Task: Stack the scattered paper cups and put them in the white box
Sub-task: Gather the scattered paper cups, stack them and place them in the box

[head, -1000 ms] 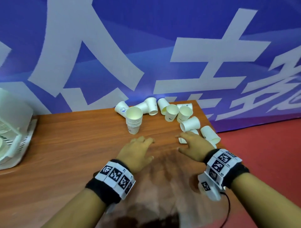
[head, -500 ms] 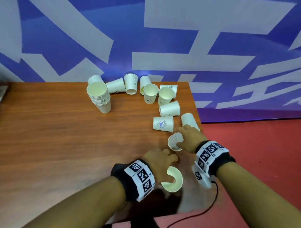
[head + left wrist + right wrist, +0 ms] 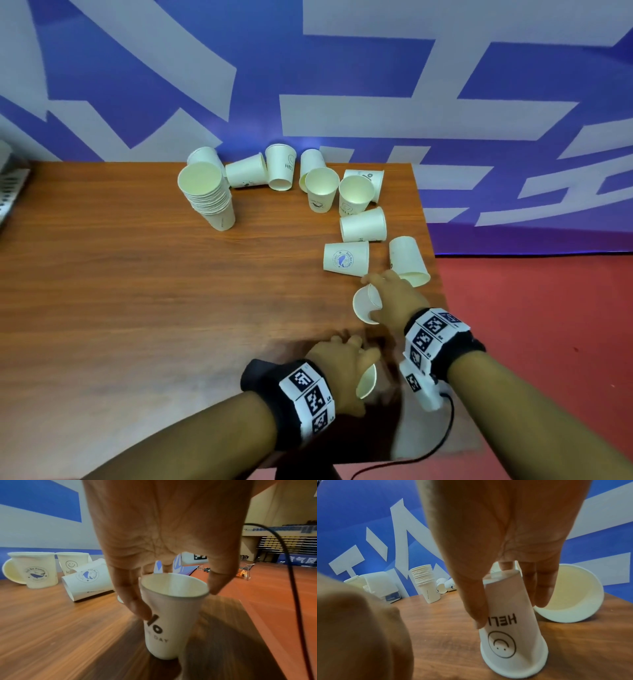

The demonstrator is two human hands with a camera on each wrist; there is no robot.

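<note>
My left hand [image 3: 356,356] grips a white paper cup [image 3: 367,380] near the table's front right corner. In the left wrist view that cup [image 3: 171,622] is upright, mouth up, with the fingers [image 3: 137,607] and thumb on its rim. My right hand [image 3: 383,294] holds a second cup [image 3: 367,305] just beyond it. The right wrist view shows this smiley cup [image 3: 510,631] upside down, mouth toward the wood. A tall stack of cups [image 3: 209,195] stands at the back. Several loose cups [image 3: 346,258] lie around the back right.
Part of the white box [image 3: 13,181] shows at the table's far left edge; in the right wrist view the white box [image 3: 380,586] stands beyond the stack. The table's right edge [image 3: 433,246] drops to red floor. A black cable [image 3: 442,435] hangs from my right wrist.
A second ago both hands lay open and empty on the table. Each has since taken hold of a cup. The left hand's cup has turned more upright in the last half second.
</note>
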